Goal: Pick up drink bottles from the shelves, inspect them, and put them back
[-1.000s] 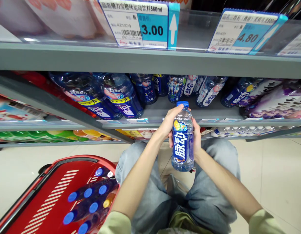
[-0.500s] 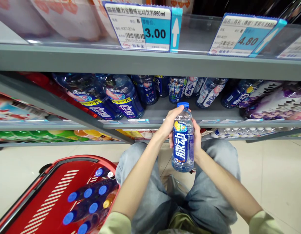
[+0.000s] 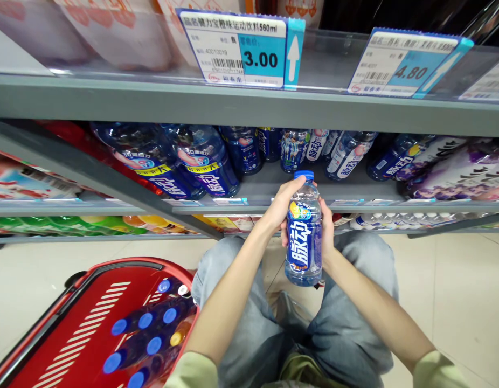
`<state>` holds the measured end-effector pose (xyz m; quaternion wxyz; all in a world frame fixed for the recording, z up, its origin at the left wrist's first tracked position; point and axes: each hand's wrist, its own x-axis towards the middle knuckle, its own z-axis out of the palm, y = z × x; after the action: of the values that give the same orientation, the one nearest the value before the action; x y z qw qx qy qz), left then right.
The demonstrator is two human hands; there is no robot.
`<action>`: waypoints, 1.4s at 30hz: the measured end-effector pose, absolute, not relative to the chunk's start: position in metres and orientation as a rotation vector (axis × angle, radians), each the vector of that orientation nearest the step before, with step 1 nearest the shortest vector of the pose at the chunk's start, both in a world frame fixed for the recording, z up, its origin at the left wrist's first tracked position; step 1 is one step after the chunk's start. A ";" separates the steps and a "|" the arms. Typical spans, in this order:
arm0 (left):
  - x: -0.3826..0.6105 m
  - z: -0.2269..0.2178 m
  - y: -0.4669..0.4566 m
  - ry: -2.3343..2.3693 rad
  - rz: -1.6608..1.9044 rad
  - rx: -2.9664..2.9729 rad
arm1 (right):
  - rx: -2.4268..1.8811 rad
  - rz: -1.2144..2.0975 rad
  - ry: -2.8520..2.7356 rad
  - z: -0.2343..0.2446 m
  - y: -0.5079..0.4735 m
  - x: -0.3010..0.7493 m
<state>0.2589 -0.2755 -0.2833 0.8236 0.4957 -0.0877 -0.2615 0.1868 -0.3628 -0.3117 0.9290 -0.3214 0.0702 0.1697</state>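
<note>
Between both hands I hold a clear drink bottle (image 3: 304, 242) with a blue cap and a blue label, upright in front of my knees. My left hand (image 3: 282, 207) wraps its left side, with the thumb up by the cap. My right hand (image 3: 327, 223) closes round its right side, lower down; some of its fingers are hidden behind the bottle. Just beyond it, similar drink bottles (image 3: 350, 153) stand on the shelf, and larger blue bottles (image 3: 209, 167) with yellow bands stand to the left.
A red shopping basket (image 3: 88, 312) at my left holds several bottles with blue, white and yellow caps. Above the bottles runs a grey shelf edge (image 3: 249, 110) with price tags (image 3: 237, 51). A lower shelf holds green bottles (image 3: 63, 223). Tiled floor (image 3: 455, 302) lies at right.
The view has shifted very slightly, so the upper shelf and tags sit a little lower. My hands keep the same hold on the bottle.
</note>
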 end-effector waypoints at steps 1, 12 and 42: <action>0.259 -0.283 -0.275 -0.187 -0.556 1.059 | -0.663 0.347 0.142 -0.311 -0.363 0.187; 0.258 -0.284 -0.275 -0.189 -0.566 1.046 | -0.652 0.360 0.121 -0.313 -0.364 0.186; 0.256 -0.284 -0.270 -0.201 -0.606 1.059 | -0.696 0.339 0.091 -0.310 -0.362 0.185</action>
<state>0.2556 -0.2701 -0.2841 0.8148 0.4964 -0.0942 -0.2843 0.1846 -0.3617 -0.3102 0.9250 -0.3393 0.0442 0.1652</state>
